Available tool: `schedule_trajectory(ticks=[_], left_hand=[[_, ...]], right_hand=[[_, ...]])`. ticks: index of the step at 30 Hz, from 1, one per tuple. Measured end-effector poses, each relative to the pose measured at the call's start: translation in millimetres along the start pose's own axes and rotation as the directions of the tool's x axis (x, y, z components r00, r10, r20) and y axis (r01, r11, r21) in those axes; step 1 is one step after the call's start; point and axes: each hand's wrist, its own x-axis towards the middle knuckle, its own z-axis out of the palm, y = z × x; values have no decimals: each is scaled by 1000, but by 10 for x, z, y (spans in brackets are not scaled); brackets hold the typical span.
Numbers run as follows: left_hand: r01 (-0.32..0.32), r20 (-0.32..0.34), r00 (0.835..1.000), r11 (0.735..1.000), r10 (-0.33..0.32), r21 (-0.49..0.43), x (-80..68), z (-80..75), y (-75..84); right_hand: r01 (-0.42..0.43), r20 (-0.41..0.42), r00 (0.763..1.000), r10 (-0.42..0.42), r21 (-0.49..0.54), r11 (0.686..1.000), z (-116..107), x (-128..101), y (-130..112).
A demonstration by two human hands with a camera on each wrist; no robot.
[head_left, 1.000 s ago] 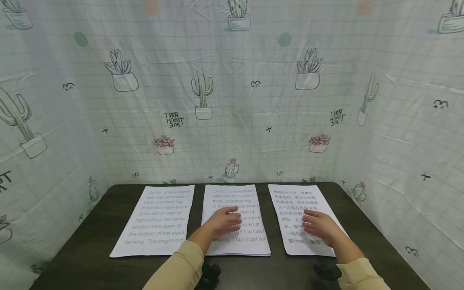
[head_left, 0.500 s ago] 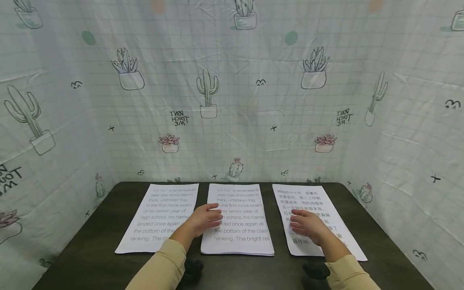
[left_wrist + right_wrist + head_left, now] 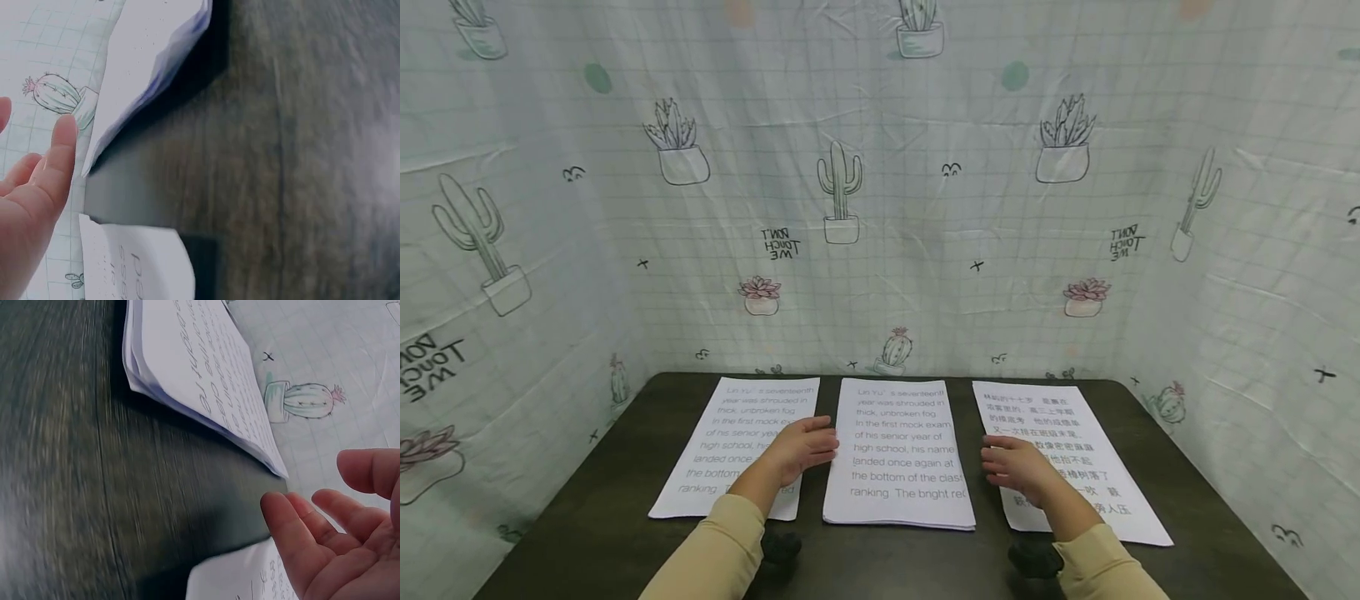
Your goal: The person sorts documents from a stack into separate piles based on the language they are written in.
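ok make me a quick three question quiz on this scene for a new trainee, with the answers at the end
1. Multiple choice: which of the papers on the dark table shows Chinese characters?
A) the left one
B) the middle one
C) the right one

2. True or false: each hand is gripping a sheet of paper.

3. Fill in the blank: the top line on the middle stack starts with the name ____.

Key:
1. C, the right paper.
2. False: the left hand and the right hand both hold nothing.
3. Lin Yu.
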Motion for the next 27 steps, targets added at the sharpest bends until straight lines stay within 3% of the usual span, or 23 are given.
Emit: schedule_trajectory(ticks=[19, 27], left_hand=[[106, -113, 988, 994, -103, 27, -10, 0, -175], [145, -129, 983, 984, -132, 100, -44, 15, -179]], right_hand=[[-49, 5, 999, 49, 21, 999, 214, 5, 100], [-62, -2, 998, 62, 17, 998, 250, -20, 113]])
